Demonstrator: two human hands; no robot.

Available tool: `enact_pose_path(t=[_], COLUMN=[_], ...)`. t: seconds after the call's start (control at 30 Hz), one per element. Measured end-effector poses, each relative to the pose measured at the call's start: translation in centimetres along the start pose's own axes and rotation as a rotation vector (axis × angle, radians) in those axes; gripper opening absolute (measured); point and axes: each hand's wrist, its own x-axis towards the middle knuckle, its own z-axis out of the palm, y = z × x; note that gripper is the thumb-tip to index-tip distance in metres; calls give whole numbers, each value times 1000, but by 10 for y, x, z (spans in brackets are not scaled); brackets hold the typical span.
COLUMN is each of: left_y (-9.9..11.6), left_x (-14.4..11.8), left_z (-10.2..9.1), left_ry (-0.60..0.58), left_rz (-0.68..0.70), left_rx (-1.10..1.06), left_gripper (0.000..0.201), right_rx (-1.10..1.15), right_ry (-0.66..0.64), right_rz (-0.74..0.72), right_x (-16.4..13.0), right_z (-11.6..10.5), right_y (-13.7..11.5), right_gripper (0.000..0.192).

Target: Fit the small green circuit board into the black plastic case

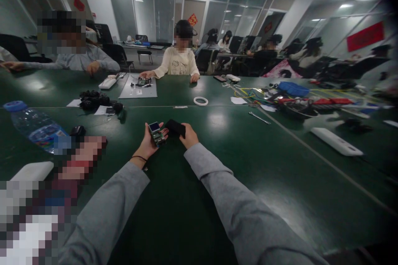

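A small green circuit board with a little dark screen rests in my left hand, which is turned palm up with the fingers under and around the board. My right hand grips a black box-like case by its right end. The case's left end comes close to my left fingertips; whether they touch I cannot tell. Both hands are above the green table, in front of me.
To the left are a water bottle and black parts. A tape roll and a wrench lie ahead. Tools and cables and a white power strip are on the right. A person sits opposite at a grey mat.
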Motion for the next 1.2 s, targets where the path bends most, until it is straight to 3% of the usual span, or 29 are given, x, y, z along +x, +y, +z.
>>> enact_pose_path(t=[0.23,0.53,0.87,1.07,1.2], left_y=[0,1,2,2,2], left_x=[-1,-4,-4,-3,-5], left_z=[0,3,3,2,4], left_ry=[-6,0,35,42,15], left_rz=[-3,7,22,15,17], left_rx=[-5,-19,-59,-68,-67], left_gripper=[70,68,66,65,66], right_rx=[-126,-45,138,354,382], right_ry=[-119,-170,-170,-161,-30], right_rz=[-132,-178,-215,-16,61], right_x=[-4,-12,-19,-27,-28], right_z=[-8,-3,-2,3,1], right_y=[-21,-23,-33,-46,-53], right_gripper=[59,81,70,71,65])
